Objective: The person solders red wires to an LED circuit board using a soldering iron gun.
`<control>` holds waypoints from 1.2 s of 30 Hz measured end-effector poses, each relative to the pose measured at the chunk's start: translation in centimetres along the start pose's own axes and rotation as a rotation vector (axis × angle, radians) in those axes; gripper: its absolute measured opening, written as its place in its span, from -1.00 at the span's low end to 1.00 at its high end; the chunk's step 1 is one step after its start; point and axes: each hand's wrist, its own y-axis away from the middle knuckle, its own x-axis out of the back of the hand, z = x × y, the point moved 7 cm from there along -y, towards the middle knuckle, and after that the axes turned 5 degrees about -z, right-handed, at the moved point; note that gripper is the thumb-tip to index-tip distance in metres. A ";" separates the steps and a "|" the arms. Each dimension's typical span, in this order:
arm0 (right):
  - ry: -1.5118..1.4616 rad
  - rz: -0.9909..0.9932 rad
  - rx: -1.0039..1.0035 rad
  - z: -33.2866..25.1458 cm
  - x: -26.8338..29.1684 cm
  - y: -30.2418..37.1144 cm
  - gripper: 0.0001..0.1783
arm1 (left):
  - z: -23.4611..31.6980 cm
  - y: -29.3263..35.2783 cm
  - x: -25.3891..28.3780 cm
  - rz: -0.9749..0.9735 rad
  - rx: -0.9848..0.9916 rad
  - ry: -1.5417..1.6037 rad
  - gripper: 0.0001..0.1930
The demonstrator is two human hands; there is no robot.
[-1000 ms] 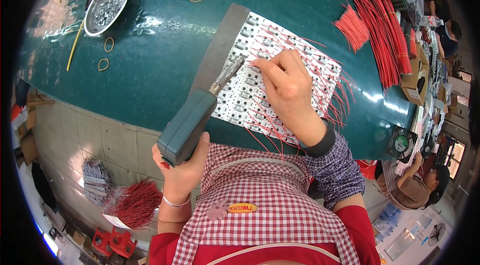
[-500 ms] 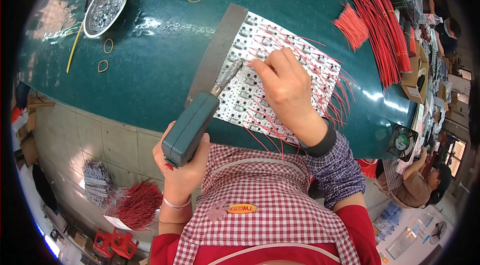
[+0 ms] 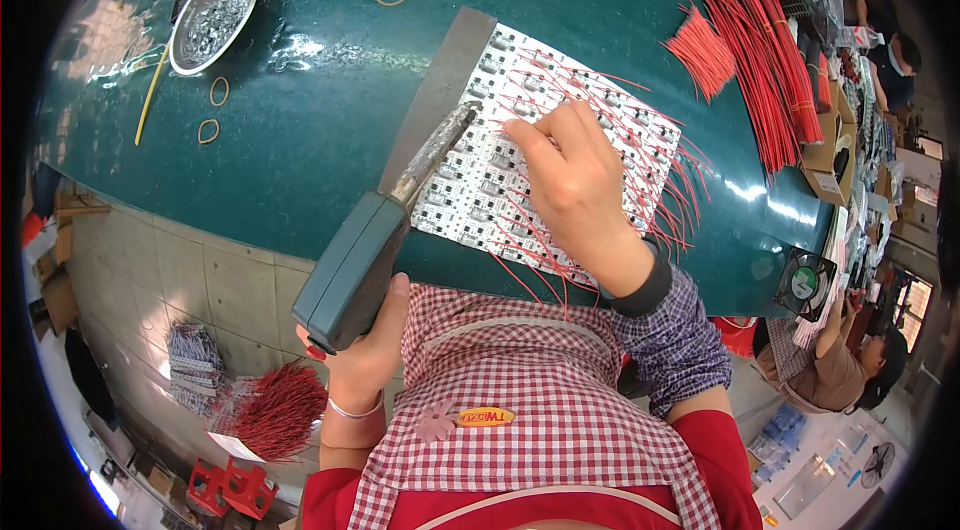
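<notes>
In the head view, the left hand (image 3: 365,345) grips a soldering gun (image 3: 350,272), its tip pointing to 1 o'clock over a white circuit sheet (image 3: 482,180). The sheet lies on the green bench (image 3: 270,160) at 12 o'clock from the person. The right hand (image 3: 572,170) hangs over it, thumb and finger pinched together; whether a wire sits between them, I cannot tell. From the sheet, a bowl (image 3: 182,58) stands at 10 o'clock, red wire bundles (image 3: 768,75) at 2.
</notes>
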 end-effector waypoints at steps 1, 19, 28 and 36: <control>-0.002 0.021 -0.002 -0.1 0.2 0.1 -0.66 | 0.0 0.0 0.0 0.003 -0.001 0.001 -0.57; -0.031 0.028 0.008 -0.8 -0.7 0.5 -0.73 | 0.2 -1.2 -0.7 0.033 -0.033 0.006 -0.83; 0.004 0.029 0.020 -0.9 -0.8 0.5 -0.73 | 1.4 -1.9 -1.1 -0.068 -0.008 -0.032 -0.88; 0.012 0.016 0.027 -1.1 -0.7 0.4 -0.73 | 1.7 -1.9 -1.1 -0.077 -0.002 -0.055 -0.88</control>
